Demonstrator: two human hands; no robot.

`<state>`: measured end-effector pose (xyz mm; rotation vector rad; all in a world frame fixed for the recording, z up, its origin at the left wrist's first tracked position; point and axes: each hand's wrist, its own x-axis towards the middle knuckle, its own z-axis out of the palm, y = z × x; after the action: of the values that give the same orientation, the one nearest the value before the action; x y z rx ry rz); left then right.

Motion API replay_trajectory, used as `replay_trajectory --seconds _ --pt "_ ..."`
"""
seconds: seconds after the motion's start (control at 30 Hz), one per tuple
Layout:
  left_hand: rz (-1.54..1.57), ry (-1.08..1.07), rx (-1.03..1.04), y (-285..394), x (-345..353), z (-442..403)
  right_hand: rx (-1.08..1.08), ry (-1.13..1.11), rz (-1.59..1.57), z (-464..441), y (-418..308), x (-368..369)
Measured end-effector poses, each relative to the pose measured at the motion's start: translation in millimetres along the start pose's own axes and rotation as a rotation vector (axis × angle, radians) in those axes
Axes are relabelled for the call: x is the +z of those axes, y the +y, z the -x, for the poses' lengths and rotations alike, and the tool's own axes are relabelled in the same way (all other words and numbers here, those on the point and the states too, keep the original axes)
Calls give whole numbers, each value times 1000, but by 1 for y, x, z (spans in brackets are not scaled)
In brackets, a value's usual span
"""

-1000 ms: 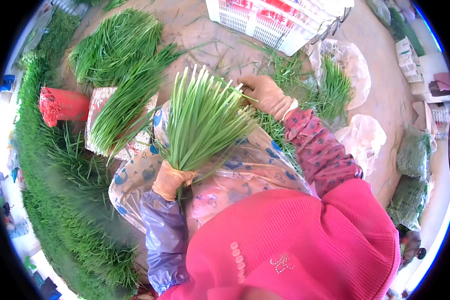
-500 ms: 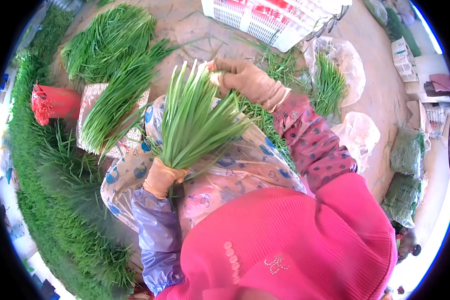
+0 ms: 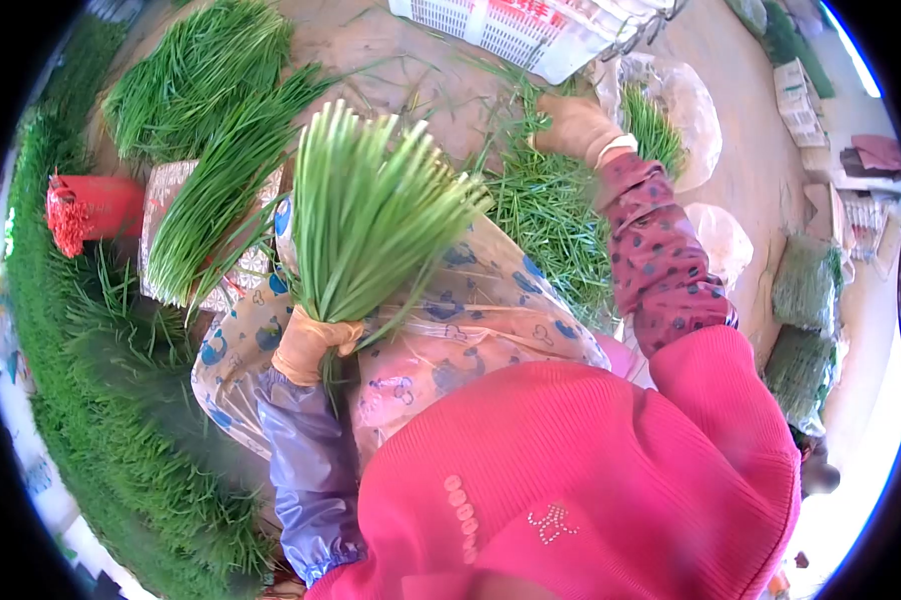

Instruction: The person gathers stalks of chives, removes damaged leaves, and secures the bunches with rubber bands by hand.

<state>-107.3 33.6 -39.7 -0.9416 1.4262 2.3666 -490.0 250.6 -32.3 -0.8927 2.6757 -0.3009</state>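
My left hand [image 3: 313,345], in a tan glove, is wrapped round the lower part of a bunch of long green stalks [image 3: 363,215]. The stalks fan upward, their pale ends at the top. My right hand [image 3: 574,128], also gloved, is out to the right, above loose green leaves [image 3: 551,215] scattered on the ground. Its fingers are bent downward, and whatever is between them is too small to make out. A clear plastic apron [image 3: 451,310] with blue prints covers my lap beneath the bunch.
More stalks [image 3: 216,210] lie on a patterned box [image 3: 161,215], beside a red container [image 3: 116,205]. Another pile [image 3: 201,75] is at upper left. A white crate [image 3: 501,35] stands at the top, plastic bags [image 3: 696,110] at right. Dense greens [image 3: 101,430] line the left.
My right hand went to the pale ends of the bunch, then moved away right over the scattered leaves. My left hand kept its hold. The whole view has shifted slightly.
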Motion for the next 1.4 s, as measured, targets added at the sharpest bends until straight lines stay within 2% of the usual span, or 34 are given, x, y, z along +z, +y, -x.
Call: replay_trajectory --seconds 0.1,0.13,0.2,0.23,0.3,0.33,0.37,0.43,0.47,0.5,0.57,0.63,0.7,0.73,0.77,0.83,0.87,0.93,0.97,1.03,1.07,1.13,1.2,1.23,1.3,1.33,1.4 --pt "173 24 -53 4 -3 5 -86 -553 -297 29 -22 -1" --pt "235 27 -41 2 -4 5 -90 -551 -312 31 -27 6" --pt "230 0 -28 3 -7 6 27 -710 -700 30 -35 24" --pt "239 -37 -18 3 -10 5 20 -703 -715 30 -41 32" --pt "181 -61 -11 -3 -22 1 -253 -266 -1131 32 -53 46" --pt "202 -90 2 -5 -24 -1 -286 -313 -1216 40 -71 28" --pt "225 -120 11 -6 -24 -2 -279 -307 -1223 37 -81 25" --pt "228 -165 11 -6 -23 -2 -472 -481 -863 32 -99 23" --pt "264 -186 46 -8 -22 -3 -374 -372 -835 35 -110 23" --pt "304 -201 84 -9 -21 -3 -376 -369 -839 34 -112 19" --pt "392 -197 71 -10 -15 0 -86 -344 -1230 34 -119 17" --pt "479 -198 61 -9 -13 4 -63 -261 -1228 29 -121 28" --pt "396 -139 46 -9 -11 5 117 -103 -1370 19 -109 34" --pt "372 -116 56 -10 -11 5 136 -14 -1436 18 -100 33" --pt "374 -114 56 -11 -12 5 135 -16 -1435 14 -89 32" --pt "426 -136 40 -15 -17 4 148 217 -1511 4 -69 32" --pt "428 -132 43 -17 -20 3 145 213 -1511 -1 -59 32" --pt "432 -203 63 -21 -25 0 175 440 -1324 -5 -39 30" --pt "434 -201 62 -24 -27 -1 176 437 -1324 -3 -31 28" --pt "445 -263 76 -28 -33 -3 205 295 -595 0 -25 19" --pt "443 -264 71 -29 -35 -3 211 295 -597 1 -29 22" --pt "439 -292 82 -31 -36 -5 -54 -39 -550 4 -51 29" --pt "432 -309 90 -30 -36 -7 -134 -268 -908 17 -80 27" --pt "426 -309 89 -28 -34 -5 -131 -269 -916 15 -89 33" --pt "404 -241 87 -21 -26 2 -176 -430 -1110 10 -105 44" --pt "391 -173 86 -16 -20 5 -177 -431 -1115 9 -111 45" --pt "381 -147 84 -12 -14 7 -199 -282 -928 7 -118 47"
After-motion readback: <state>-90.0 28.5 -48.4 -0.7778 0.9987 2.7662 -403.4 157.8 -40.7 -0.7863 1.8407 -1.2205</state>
